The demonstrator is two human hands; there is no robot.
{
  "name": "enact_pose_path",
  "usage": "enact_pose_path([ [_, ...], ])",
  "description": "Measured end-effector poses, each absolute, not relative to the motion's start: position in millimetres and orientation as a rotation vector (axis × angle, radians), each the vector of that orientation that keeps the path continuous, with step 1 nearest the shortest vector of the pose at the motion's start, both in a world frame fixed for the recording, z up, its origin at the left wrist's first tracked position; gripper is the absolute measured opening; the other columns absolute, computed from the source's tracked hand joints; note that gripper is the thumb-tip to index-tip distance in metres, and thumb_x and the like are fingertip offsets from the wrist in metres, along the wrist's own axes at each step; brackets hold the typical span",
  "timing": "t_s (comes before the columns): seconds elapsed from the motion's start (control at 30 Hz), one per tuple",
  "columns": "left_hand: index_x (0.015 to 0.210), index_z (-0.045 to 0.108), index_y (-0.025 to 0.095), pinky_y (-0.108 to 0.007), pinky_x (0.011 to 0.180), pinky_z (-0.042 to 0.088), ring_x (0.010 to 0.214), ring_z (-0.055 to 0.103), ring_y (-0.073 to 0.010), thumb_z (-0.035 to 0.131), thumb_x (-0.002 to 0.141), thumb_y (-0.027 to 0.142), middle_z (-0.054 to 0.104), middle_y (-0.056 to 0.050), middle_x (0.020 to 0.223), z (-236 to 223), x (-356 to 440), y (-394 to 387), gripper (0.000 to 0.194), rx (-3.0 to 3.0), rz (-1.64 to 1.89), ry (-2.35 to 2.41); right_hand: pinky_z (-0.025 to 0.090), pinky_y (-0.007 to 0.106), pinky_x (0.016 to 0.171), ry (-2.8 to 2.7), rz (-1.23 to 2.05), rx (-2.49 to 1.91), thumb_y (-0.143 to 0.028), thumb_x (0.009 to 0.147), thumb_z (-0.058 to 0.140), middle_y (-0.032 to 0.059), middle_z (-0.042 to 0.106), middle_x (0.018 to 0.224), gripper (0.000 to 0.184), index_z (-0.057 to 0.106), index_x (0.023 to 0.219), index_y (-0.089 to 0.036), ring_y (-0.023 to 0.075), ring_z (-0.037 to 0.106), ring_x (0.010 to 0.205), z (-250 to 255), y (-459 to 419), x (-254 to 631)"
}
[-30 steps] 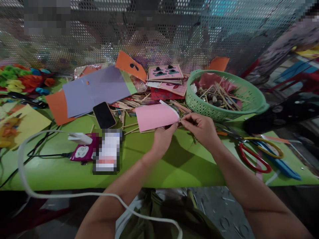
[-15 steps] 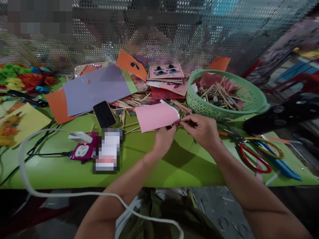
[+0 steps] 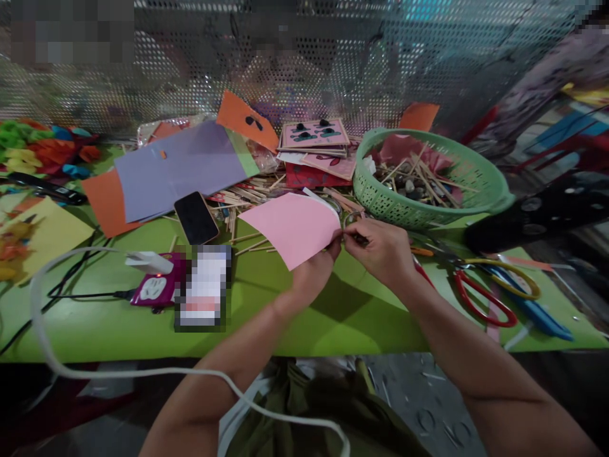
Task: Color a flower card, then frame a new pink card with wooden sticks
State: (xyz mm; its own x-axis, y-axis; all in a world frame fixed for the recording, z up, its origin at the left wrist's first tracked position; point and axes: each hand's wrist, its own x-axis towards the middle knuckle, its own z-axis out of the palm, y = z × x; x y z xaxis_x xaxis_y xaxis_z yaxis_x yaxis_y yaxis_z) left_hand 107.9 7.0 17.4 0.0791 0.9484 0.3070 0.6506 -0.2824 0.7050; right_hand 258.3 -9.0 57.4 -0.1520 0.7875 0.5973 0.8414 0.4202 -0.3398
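A sheet of pink paper point(image 3: 297, 225) is held up over the green table, its right edge curved. My left hand point(image 3: 316, 270) is closed on the paper's lower right part from beneath, and some of its fingers are hidden. Right beside that edge, my right hand point(image 3: 380, 247) is closed in a pinch, fingertips nearly meeting those of the left. Whatever lies between the right fingertips is too small to make out. Behind the paper's right edge, a white strip point(image 3: 321, 203) sticks out. A thin metal rim point(image 3: 349, 219) shows just behind the right fingers.
A green basket point(image 3: 428, 216) holds sticks and pebbles. Scissors point(image 3: 485, 304) with red and yellow handles lie at right by a blue tool point(image 3: 542, 314). Stacked pink cards point(image 3: 314, 134) stand behind. Left are phones point(image 3: 196, 218), a purple power socket point(image 3: 155, 289) and a white cable point(image 3: 157, 373).
The pink paper has turned, its left corner rising and its lower corner dropping towards me. Both hands stay close together at its right edge.
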Motion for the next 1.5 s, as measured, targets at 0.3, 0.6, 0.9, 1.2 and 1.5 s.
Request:
enact_pose_path([
  [0.3,0.107,0.079,0.02,-0.043,0.121,0.046,0.123,0.073,-0.0264,0.076,0.089,0.025,0.082,-0.013,0.118,24.0,114.5,13.4,0.019,1.515,1.257,1.286,0.047,0.028,0.061,-1.801,0.191,-1.401,-0.02,0.082,0.063,0.0009,0.073,0.067,0.014,0.073,0.073,-0.022,0.0159,0.062,0.058,61.5,-7.0,259.3],
  [0.6,0.083,0.079,0.018,-0.041,0.104,0.056,0.104,0.077,-0.0276,0.078,0.079,0.026,0.084,-0.011,0.097,39.8,106.4,7.2,0.009,1.122,1.184,1.109,0.044,0.027,0.056,-1.685,0.377,-1.393,-0.024,0.081,0.063,-0.0003,0.068,0.062,0.013,0.071,0.071,-0.021,0.0146,0.059,0.057,62.4,-5.9,260.0],
  [0.9,0.088,0.079,0.016,-0.037,0.096,0.055,0.099,0.074,-0.0239,0.08,0.073,0.022,0.083,-0.01,0.099,45.5,108.7,9.1,0.016,0.933,1.183,1.007,0.047,0.029,0.062,-1.798,0.231,-1.357,-0.02,0.085,0.062,0.0012,0.073,0.07,0.012,0.068,0.075,-0.023,0.0163,0.064,0.062,64.3,-6.4,258.8],
  [1.2,0.074,0.074,0.016,-0.033,0.08,0.05,0.079,0.066,-0.0194,0.078,0.073,0.029,0.075,-0.005,0.078,37.6,105.5,11.9,0.013,1.045,1.166,1.077,0.047,0.028,0.063,-1.912,0.035,-1.298,-0.017,0.087,0.06,0.0014,0.069,0.07,0.015,0.063,0.074,-0.024,0.0161,0.062,0.065,62.2,-8.4,256.0],
  [1.5,0.071,0.075,0.017,-0.034,0.086,0.053,0.087,0.07,-0.0215,0.076,0.07,0.025,0.077,-0.007,0.08,44.1,105.2,9.5,0.008,1.001,1.174,1.045,0.048,0.028,0.062,-1.8,0.174,-1.365,-0.019,0.083,0.061,0.0005,0.07,0.07,0.01,0.064,0.075,-0.024,0.0159,0.062,0.063,64.3,-6.4,258.0],
])
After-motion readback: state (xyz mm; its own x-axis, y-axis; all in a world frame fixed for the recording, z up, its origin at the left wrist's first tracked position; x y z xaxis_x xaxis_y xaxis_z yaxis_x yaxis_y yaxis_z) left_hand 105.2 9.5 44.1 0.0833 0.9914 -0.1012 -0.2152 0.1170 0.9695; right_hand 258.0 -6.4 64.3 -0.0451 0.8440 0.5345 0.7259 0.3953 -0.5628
